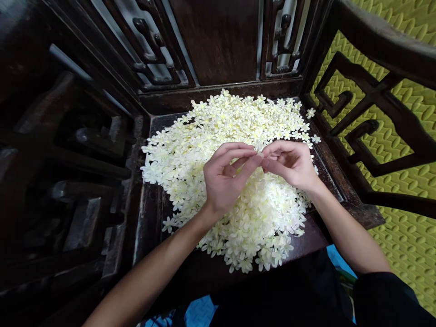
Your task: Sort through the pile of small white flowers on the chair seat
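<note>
The dark wooden chair [218,43] bears a pile of white flowers [218,120] mid-frame; at the centre, left hand [225,177] and right hand [289,165] pinch one flower [258,148] (partly hidden) by fingertips, probably because it is so small

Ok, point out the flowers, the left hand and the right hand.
Flowers [259,204], head view: pile, below the hands.
Left hand [225,184], head view: middle of the hand.
Right hand [297,167], head view: middle of the hand.
</note>
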{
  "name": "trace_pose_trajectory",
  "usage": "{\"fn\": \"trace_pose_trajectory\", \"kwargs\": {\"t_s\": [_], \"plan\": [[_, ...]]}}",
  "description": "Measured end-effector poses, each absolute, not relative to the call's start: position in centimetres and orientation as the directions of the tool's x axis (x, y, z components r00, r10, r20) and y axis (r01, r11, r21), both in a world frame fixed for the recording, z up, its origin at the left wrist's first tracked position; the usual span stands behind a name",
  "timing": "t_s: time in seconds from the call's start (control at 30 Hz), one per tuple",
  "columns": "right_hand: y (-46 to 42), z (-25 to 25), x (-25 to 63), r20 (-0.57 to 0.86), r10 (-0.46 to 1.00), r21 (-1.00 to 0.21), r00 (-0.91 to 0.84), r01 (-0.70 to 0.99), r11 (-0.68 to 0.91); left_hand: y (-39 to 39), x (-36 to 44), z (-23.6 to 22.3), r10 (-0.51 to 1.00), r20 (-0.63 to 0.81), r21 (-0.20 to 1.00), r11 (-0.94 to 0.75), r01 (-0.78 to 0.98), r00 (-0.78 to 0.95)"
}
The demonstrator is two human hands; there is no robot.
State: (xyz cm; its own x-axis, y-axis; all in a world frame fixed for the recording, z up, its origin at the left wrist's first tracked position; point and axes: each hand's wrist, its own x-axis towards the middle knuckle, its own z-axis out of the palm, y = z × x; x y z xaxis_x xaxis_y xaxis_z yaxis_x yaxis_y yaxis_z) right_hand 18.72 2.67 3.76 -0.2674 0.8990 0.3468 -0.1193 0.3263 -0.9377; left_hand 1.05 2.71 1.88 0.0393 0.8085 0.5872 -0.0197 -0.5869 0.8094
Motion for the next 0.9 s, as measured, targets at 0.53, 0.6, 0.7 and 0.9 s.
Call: {"fn": "trace_pose_trajectory", "kwargs": {"t_s": [0.53, 0.6, 0.7, 0.9], "plan": [[2.6, 4.3, 19.3, 0.394, 0.838, -0.919, -0.378, -0.169, 0.356, 3.0, 1.2, 1.4, 0.959, 0.266, 0.942, -0.280, -0.184, -0.096], [2.5, 4.3, 19.0, 0.355, 0.874, -0.935, -0.331, -0.118, 0.335, 2.9, 1.2, 1.3, 0.935, 0.339, 0.929, -0.350, -0.119, -0.101], [2.4, 4.0, 18.5, 0.317, 0.910, -0.948, -0.269, -0.123, 0.294, 2.7, 1.3, 1.4, 0.837, 0.543, 0.840, -0.542, 0.038, -0.064], [2.5, 3.7, 18.2, 0.295, 0.926, -0.955, -0.234, -0.109, 0.277, 2.5, 1.2, 1.8, 0.742, 0.670, 0.739, -0.667, 0.089, -0.007]]}}
